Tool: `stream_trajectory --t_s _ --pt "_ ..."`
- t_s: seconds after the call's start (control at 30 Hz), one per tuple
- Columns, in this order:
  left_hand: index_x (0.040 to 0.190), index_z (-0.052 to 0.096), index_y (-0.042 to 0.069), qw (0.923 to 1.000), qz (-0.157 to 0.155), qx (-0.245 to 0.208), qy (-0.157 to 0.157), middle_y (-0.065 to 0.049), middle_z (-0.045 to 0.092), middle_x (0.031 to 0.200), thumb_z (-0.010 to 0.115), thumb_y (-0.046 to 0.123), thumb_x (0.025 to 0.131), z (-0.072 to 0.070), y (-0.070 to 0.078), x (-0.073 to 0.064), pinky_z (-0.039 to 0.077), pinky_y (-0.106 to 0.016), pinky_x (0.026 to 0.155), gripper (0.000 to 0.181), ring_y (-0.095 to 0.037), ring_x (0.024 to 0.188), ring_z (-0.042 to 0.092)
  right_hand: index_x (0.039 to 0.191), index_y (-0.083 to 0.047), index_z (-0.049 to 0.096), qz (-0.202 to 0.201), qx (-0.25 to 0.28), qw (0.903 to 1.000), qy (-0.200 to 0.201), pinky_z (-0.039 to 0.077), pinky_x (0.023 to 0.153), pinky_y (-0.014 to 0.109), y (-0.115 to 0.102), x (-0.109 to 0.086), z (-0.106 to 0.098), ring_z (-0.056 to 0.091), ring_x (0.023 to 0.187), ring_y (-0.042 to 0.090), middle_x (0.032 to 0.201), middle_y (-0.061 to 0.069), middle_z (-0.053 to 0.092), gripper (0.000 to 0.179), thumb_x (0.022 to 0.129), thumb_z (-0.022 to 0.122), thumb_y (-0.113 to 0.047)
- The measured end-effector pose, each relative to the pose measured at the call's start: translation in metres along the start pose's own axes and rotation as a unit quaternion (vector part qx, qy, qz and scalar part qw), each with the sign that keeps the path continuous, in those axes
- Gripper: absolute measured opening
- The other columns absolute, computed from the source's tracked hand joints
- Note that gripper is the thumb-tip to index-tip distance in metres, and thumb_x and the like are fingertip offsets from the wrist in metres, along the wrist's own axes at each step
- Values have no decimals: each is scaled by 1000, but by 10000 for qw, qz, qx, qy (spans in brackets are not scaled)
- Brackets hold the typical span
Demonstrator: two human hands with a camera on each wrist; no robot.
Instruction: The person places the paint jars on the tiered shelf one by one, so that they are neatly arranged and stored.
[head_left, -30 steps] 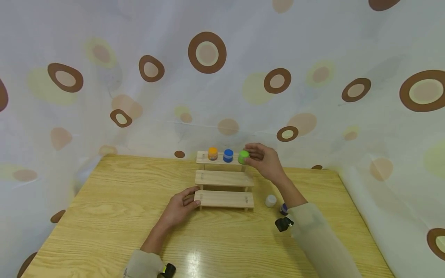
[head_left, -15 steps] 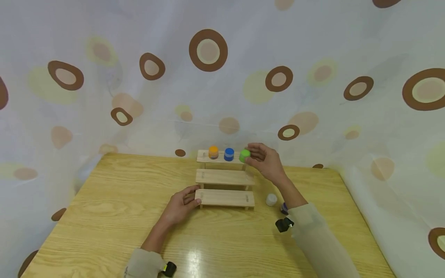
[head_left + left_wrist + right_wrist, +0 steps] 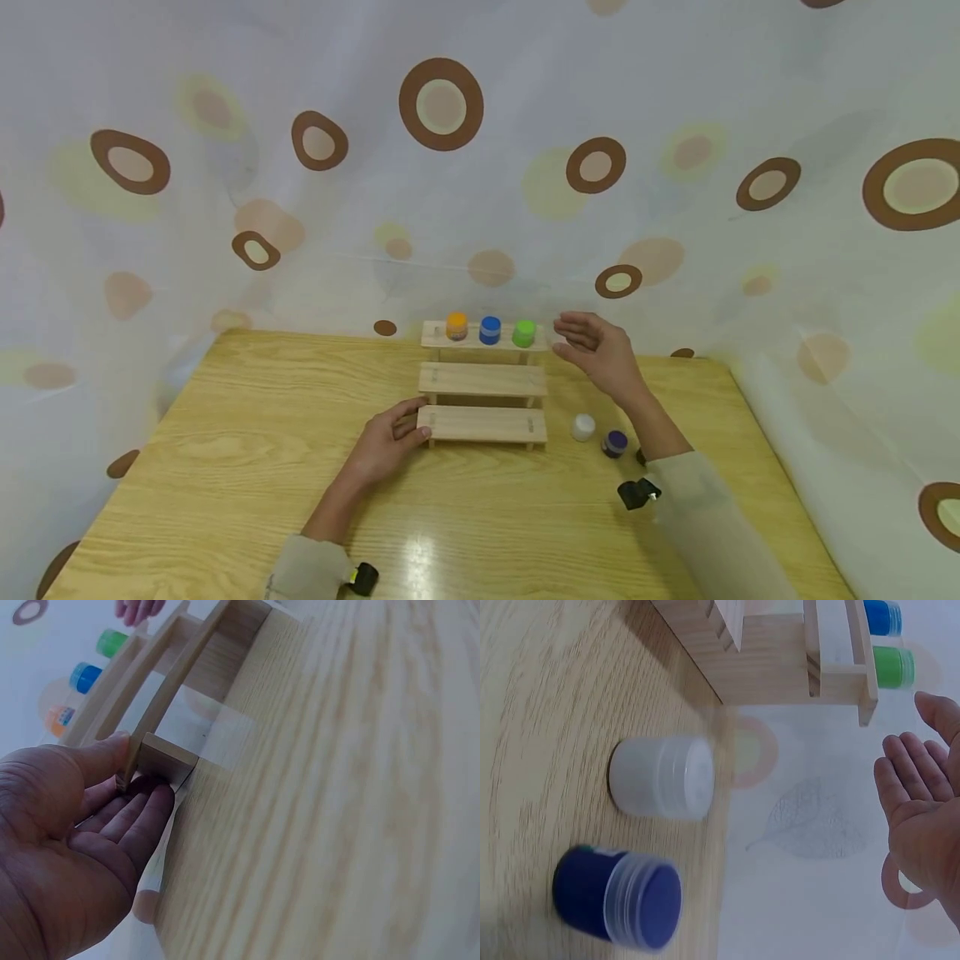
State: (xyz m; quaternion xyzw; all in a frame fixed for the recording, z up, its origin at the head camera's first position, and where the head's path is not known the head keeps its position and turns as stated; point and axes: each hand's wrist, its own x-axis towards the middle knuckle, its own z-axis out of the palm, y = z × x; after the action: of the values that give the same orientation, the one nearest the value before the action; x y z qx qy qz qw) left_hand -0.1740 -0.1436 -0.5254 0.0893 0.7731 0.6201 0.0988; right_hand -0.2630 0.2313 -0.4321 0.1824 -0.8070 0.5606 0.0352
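A three-tier wooden shelf (image 3: pixel 482 381) stands at the table's back. My left hand (image 3: pixel 386 443) grips the left end of its lowest tier, thumb on top and fingers underneath, as the left wrist view shows. Along the top tier sit an orange paint jar (image 3: pixel 457 327), a blue paint jar (image 3: pixel 490 331) and a green paint jar (image 3: pixel 524 334), lids up. Just right of the green one, my right hand (image 3: pixel 603 354) hovers with fingers extended and holds nothing. In the right wrist view a gap separates its fingertips from the green jar (image 3: pixel 890 667).
Right of the shelf, a white jar (image 3: pixel 582 427) and a dark purple jar (image 3: pixel 614 444) stand on the wooden table (image 3: pixel 480 517). Another dark object (image 3: pixel 641 457) is partly hidden by the right wrist. A patterned sheet (image 3: pixel 510 208) hangs close behind the table.
My right hand has let go of the green jar and moved off to the right, uncovering the purple jar. The left hand keeps its grip on the shelf.
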Motion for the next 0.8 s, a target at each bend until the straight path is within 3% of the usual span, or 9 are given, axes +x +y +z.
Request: stream_trajectory --t_s 0.17,0.43,0.63,0.8 --pt "158 50 9 10000 -66 7 11 -22 44 162 69 12 105 -3 0 -2 57 -41 104 56 -42 141 53 147 -2 57 35 42 9999 98 52 109 27 2 -7 -5 62 133 36 142 22 65 53 100 77 -13" --pt "158 48 7 10000 10 69 -38 -23 41 164 68 11 105 -4 -2 -5 57 -40 105 57 -45 142 51 148 1 56 173 105 9997 160 52 106 20 11 -27 -16 67 124 7 142 24 64 55 99 78 -11" --pt "158 48 7 9999 20 102 -65 -23 40 165 68 12 105 -6 0 -5 57 -40 105 57 -46 143 50 147 1 57 203 180 9994 216 52 106 20 18 -41 -24 67 125 13 141 26 64 54 100 77 -14" --pt "158 49 8 9999 11 91 -48 -24 40 164 68 11 105 -5 0 -3 58 -39 103 56 -44 142 52 147 1 57 331 253 9986 320 54 102 20 20 -54 -29 68 121 8 141 27 63 52 100 77 -13"
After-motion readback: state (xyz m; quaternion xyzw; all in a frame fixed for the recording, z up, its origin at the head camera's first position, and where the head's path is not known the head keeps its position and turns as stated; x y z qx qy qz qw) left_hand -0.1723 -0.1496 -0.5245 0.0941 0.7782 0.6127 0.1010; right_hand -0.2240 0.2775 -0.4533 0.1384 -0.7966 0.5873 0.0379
